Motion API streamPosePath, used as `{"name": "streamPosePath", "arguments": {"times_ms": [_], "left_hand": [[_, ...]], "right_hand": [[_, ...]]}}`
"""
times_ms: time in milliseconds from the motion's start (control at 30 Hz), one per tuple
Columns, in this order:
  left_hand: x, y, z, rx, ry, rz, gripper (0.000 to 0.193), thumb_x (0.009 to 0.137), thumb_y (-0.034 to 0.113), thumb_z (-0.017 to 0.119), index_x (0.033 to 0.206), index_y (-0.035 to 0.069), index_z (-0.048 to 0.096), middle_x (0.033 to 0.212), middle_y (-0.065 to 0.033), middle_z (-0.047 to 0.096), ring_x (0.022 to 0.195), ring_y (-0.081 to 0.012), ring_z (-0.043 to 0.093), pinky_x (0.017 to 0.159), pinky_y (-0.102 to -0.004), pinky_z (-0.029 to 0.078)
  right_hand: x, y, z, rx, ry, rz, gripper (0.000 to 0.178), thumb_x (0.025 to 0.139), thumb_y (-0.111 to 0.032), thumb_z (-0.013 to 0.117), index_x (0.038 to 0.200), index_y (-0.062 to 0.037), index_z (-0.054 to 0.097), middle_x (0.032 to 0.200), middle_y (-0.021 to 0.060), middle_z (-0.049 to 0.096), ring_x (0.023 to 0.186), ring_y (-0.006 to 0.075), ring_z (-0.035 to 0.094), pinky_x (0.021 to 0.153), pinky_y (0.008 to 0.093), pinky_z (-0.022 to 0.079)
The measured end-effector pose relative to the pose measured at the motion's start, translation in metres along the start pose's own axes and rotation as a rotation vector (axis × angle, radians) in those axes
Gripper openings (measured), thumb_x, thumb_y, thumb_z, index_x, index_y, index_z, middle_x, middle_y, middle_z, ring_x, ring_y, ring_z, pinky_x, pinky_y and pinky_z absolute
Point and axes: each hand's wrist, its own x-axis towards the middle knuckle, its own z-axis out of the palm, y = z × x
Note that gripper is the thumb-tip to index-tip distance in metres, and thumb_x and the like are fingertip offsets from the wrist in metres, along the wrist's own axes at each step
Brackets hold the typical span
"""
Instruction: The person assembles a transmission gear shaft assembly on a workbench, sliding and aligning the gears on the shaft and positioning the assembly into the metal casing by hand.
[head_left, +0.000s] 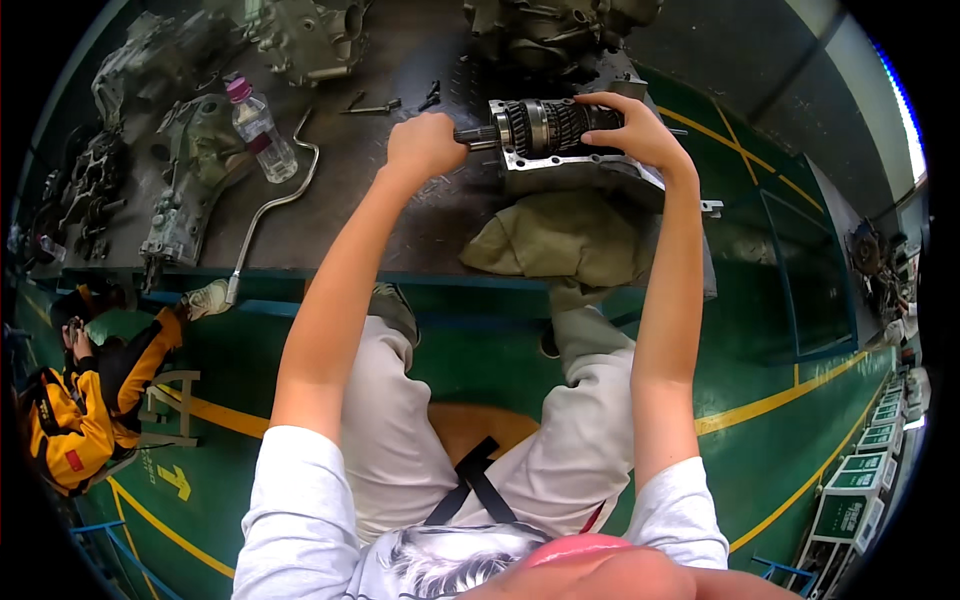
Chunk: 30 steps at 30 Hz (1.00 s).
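A gear shaft assembly (541, 127) with several toothed gears lies in an open metal gearbox housing (560, 162) near the table's front right. My left hand (424, 147) is closed around the splined shaft end that sticks out on the left. At the other end, my right hand (637, 131) curves over the gears, thumb on the near side and fingers on the far side. The underside of the gears is hidden inside the housing. A crumpled olive cloth (560, 238) lies at the table edge, just in front of the housing.
Left of my arms lie a bent metal wrench bar (258, 222) and a bottle with a pink cap (262, 135). Bolts (372, 106) lie farther back. Gearbox castings (185, 180) crowd the left and far side. A person in yellow and black (80, 420) sits at the left.
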Motion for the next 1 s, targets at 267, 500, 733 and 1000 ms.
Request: {"name": "streamPosePath", "arguments": {"times_ms": [267,500,733,1000], "left_hand": [[-0.009,-0.003,0.027,0.031,0.396,0.102,0.020,0.069,0.028,0.066,0.069,0.008,0.064,0.069,-0.0127,0.064,0.065,-0.0302,0.063,0.059,-0.0397,0.049],[-0.009,0.001,0.025,0.030,0.448,0.141,0.018,0.069,0.025,0.066,0.067,0.007,0.063,0.066,-0.0135,0.063,0.063,-0.0301,0.063,0.057,-0.0394,0.049],[-0.008,-0.007,0.029,0.000,0.430,0.138,0.018,0.069,0.024,0.065,0.066,0.007,0.063,0.066,-0.0135,0.063,0.063,-0.0301,0.063,0.057,-0.0393,0.049],[-0.009,-0.009,0.031,-0.009,0.448,0.148,0.015,0.068,0.022,0.064,0.065,0.007,0.062,0.066,-0.0135,0.063,0.064,-0.0298,0.063,0.058,-0.0391,0.049]], "right_hand": [[0.001,0.001,0.004,-0.161,0.010,-0.084,0.058,0.057,-0.001,0.073,0.113,-0.0064,0.057,0.113,0.0110,0.058,0.103,0.0260,0.056,0.093,0.0326,0.042],[0.004,-0.002,0.006,-0.217,0.026,-0.069,0.055,0.057,-0.001,0.074,0.110,-0.0058,0.059,0.109,0.0116,0.059,0.101,0.0269,0.056,0.090,0.0335,0.044],[-0.001,-0.008,0.000,-0.035,-0.014,0.052,0.053,0.061,-0.002,0.072,0.112,-0.0041,0.059,0.106,0.0099,0.062,0.096,0.0205,0.058,0.088,0.0294,0.043],[0.006,-0.008,0.009,-0.325,0.016,-0.136,0.055,0.059,-0.004,0.074,0.111,-0.0047,0.060,0.111,0.0122,0.060,0.106,0.0294,0.054,0.093,0.0350,0.041]]}}
